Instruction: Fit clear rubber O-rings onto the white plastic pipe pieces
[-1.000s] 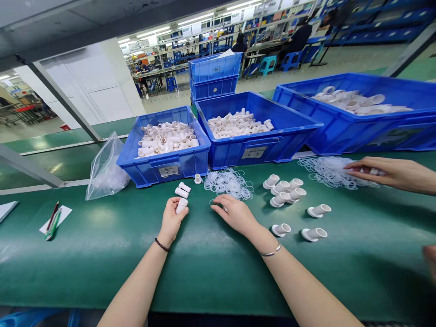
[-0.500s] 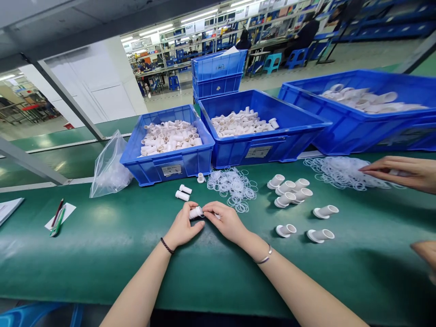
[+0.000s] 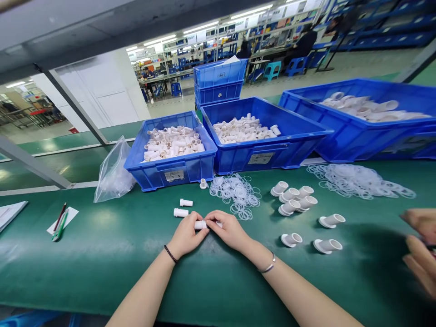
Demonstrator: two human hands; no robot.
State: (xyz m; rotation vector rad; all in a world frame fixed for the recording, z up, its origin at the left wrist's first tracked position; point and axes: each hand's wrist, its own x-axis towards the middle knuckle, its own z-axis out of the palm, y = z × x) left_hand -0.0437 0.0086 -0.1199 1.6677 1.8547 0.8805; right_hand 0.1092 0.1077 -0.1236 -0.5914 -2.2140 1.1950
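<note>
My left hand (image 3: 188,232) is closed around a short white plastic pipe fitting (image 3: 200,225), which lies sideways with its end toward the right. At that end the thumb and fingertips of my right hand (image 3: 226,229) pinch together; what is between them is too small to tell. A bit of a white piece (image 3: 219,224) shows under the right hand's curled fingers, mostly hidden. Two similar fittings, one nearer (image 3: 180,212) and one farther (image 3: 186,202), lie just beyond my left hand. A loose pile of clear rings (image 3: 236,193) spreads beyond my right hand.
A small fitting (image 3: 203,184) stands by the left blue bin (image 3: 170,175); the middle bin (image 3: 269,152) also holds white fittings. Larger flanged fittings (image 3: 289,207) stand to the right, near another ring pile (image 3: 357,179). A co-worker's hands (image 3: 422,254) are at the right edge.
My hands remain together at the fitting, which now lies more level. The co-worker's hand has left the right ring pile and come nearer their other hand. The view has tilted slightly up.
</note>
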